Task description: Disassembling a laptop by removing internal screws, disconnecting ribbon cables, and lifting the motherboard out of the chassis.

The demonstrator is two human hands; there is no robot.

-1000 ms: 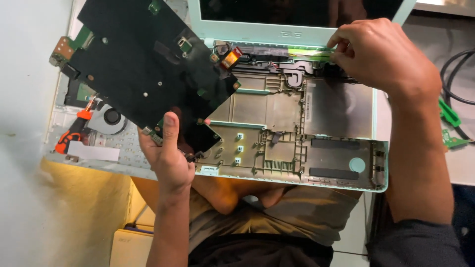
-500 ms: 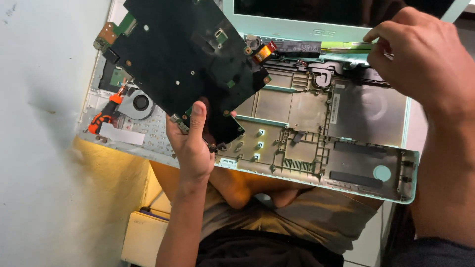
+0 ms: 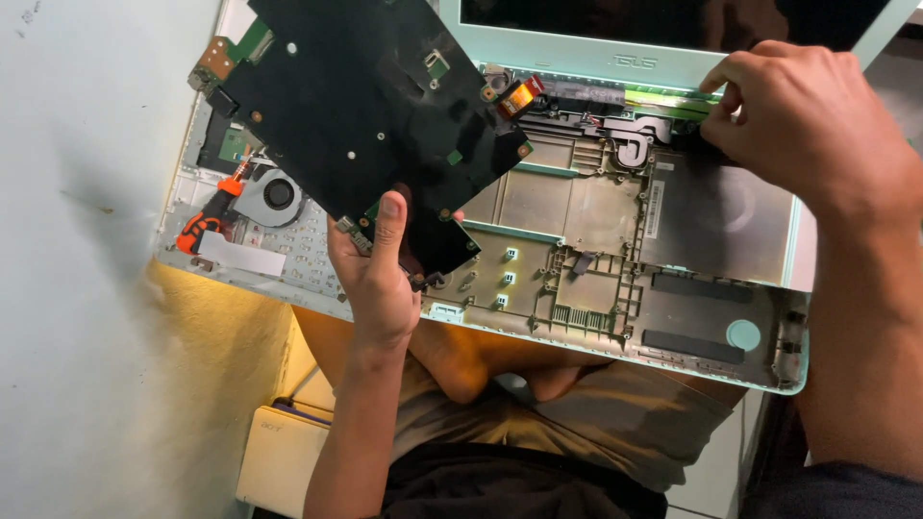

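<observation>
Single head view — looks steeply down, close over opened laptop (image 3: 615, 259).

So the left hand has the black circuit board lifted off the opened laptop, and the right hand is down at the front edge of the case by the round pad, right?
Not quite. The left hand does hold the black circuit board lifted off the opened laptop, but the right hand is up at the hinge edge, just below the screen, not at the front edge. The head view shows it.
</observation>
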